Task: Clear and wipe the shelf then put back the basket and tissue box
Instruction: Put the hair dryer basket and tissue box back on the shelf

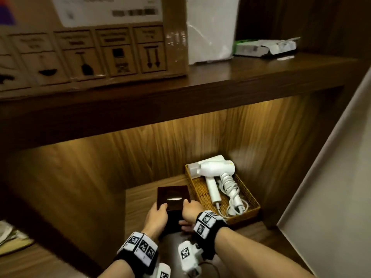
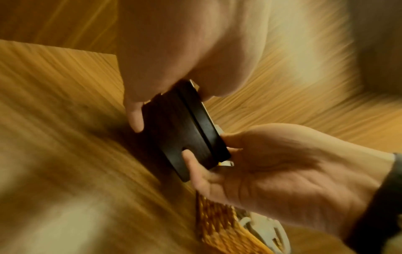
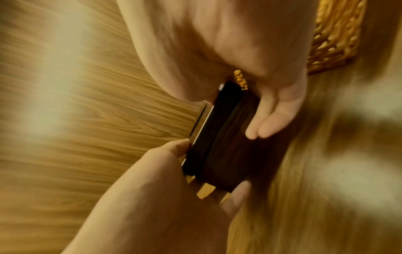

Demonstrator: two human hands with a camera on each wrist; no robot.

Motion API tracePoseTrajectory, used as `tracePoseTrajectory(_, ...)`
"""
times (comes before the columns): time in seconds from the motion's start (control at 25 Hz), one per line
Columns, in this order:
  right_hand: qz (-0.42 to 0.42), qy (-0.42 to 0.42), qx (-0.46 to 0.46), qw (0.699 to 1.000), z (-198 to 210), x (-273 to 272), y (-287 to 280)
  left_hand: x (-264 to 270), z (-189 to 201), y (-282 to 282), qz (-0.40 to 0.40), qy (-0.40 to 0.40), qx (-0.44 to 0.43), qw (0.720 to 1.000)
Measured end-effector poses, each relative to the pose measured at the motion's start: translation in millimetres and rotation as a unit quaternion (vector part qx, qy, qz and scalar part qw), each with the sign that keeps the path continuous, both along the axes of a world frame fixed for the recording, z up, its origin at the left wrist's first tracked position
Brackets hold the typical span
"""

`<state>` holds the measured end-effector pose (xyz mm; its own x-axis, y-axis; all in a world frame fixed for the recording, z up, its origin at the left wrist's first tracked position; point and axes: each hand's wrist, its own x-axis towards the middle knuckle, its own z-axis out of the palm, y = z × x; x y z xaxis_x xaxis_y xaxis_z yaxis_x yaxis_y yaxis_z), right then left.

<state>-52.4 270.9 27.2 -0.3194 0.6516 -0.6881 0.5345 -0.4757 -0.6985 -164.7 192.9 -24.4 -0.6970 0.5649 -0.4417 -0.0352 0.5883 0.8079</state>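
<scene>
Black wristbands [image 1: 138, 255], white checkered marker cubes, bare forearms.

A cardboard box [image 1: 90, 43] and white bag [image 1: 210, 29] stand on the upper ledge [image 1: 241, 77].

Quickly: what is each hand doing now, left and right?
Left hand: grips the dark square wooden tissue box by its left side.
Right hand: grips the same box's right side.

Cardboard box [image 1: 90, 47]: handling pictograms; print seemingly illegible.
</scene>
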Motion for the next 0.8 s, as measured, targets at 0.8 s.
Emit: tracePoseTrajectory(0.8,-0.088,-0.050,0.086,0.991,-22.2,-6.9,28.7,-11.0,-12.7,66.9,0.079,-0.088,0.085,0.989)
